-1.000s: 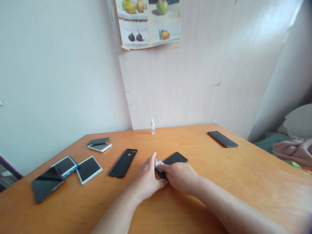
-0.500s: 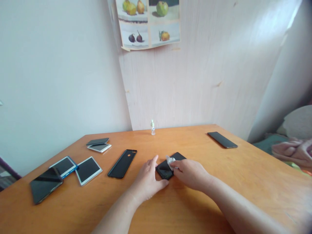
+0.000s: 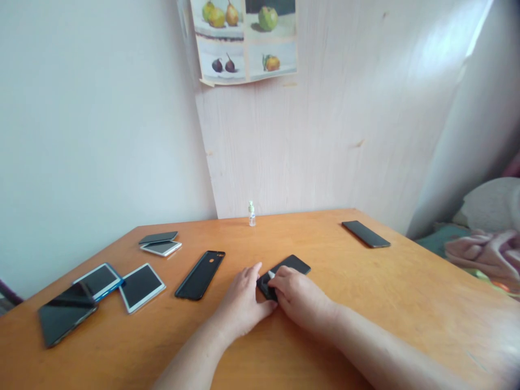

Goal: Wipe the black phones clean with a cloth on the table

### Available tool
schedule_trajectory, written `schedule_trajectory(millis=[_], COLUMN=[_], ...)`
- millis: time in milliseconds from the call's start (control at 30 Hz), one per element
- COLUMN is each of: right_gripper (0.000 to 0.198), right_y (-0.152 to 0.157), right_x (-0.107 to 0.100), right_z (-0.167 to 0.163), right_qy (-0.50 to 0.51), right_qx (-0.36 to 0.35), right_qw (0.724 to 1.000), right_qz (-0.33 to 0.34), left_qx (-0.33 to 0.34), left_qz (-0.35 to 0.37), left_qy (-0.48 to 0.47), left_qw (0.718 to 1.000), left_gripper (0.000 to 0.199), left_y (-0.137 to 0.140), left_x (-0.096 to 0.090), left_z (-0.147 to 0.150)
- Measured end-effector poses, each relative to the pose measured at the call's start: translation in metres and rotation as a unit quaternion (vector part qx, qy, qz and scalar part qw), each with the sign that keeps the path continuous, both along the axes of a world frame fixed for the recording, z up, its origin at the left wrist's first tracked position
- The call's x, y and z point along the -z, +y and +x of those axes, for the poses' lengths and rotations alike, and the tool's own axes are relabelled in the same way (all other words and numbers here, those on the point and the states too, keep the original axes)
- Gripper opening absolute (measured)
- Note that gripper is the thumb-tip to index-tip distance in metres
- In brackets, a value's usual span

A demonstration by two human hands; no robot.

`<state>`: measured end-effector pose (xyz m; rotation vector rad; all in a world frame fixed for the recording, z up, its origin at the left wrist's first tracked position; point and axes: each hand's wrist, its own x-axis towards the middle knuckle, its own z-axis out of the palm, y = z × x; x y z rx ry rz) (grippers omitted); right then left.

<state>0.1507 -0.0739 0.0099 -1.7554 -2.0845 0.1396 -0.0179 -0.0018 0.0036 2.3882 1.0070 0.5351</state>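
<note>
A black smartphone [image 3: 298,264] lies flat and slanted on the table in front of me. My left hand [image 3: 242,299] steadies its near-left end, thumb on the near edge and fingers along the left side. Pinched in my right hand [image 3: 301,297] is a crumpled white wipe [image 3: 271,274], pressed on the phone's glossy surface near that end. The right hand hides the phone's middle and much of the wipe. Left of my left hand lies an empty black phone case [image 3: 200,275], with a camera cutout and a round hole.
A small spray bottle [image 3: 252,214] stands at the table's back edge. Another dark phone [image 3: 365,234] lies back right. On the left are a white tablet [image 3: 142,287], a blue-edged one [image 3: 98,280], a dark tablet [image 3: 67,314] and two stacked devices [image 3: 159,237].
My right hand has slid left along the phone with the wipe, toward my left hand. The left hand keeps its place on the phone. The whole view has shifted slightly.
</note>
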Motion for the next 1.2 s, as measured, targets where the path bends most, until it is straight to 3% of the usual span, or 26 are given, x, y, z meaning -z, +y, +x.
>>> schedule_trajectory(millis=[100, 233, 333, 400, 567, 767, 900, 1200], right_gripper=[0.024, 0.024, 0.025, 0.023, 0.024, 0.028, 0.031, 0.022], right_y=[0.005, 0.020, 0.021, 0.016, 0.005, 0.018, 0.025, 0.017], right_x=[0.002, 0.002, 0.003, 0.003, 0.003, -0.003, -0.002, -0.002], right_z=[0.004, 0.041, 0.054, 0.045, 0.009, 0.042, 0.060, 0.051], right_qy=[0.022, 0.019, 0.015, 0.012, 0.020, -0.017, -0.025, 0.000], right_qx=[-0.019, 0.112, 0.151, 0.135, -0.039, 0.130, 0.149, 0.170], right_qw=[0.999, 0.993, 0.988, 0.991, 0.999, 0.991, 0.988, 0.985], right_qz=[0.013, 0.005, 0.010, 0.013, 0.028, -0.004, -0.016, -0.034], left_qx=[-0.001, 0.002, 0.003, 0.002, -0.001, -0.001, 0.008, -0.011], left_qz=[0.008, 0.002, -0.003, -0.003, 0.015, 0.004, 0.004, 0.025], left_qy=[0.001, -0.001, 0.000, 0.002, 0.005, -0.011, -0.022, -0.026], left_qw=[1.000, 1.000, 1.000, 1.000, 1.000, 1.000, 1.000, 0.999], left_gripper=[0.083, 0.079, 0.079, 0.079, 0.076, 0.072, 0.061, 0.037], left_y=[0.001, 0.001, 0.002, 0.002, 0.005, 0.007, 0.007, 0.017], left_x=[0.001, 0.001, 0.002, 0.002, 0.005, 0.004, 0.003, 0.002], left_z=[0.000, -0.002, -0.002, -0.001, 0.000, -0.001, -0.003, -0.006])
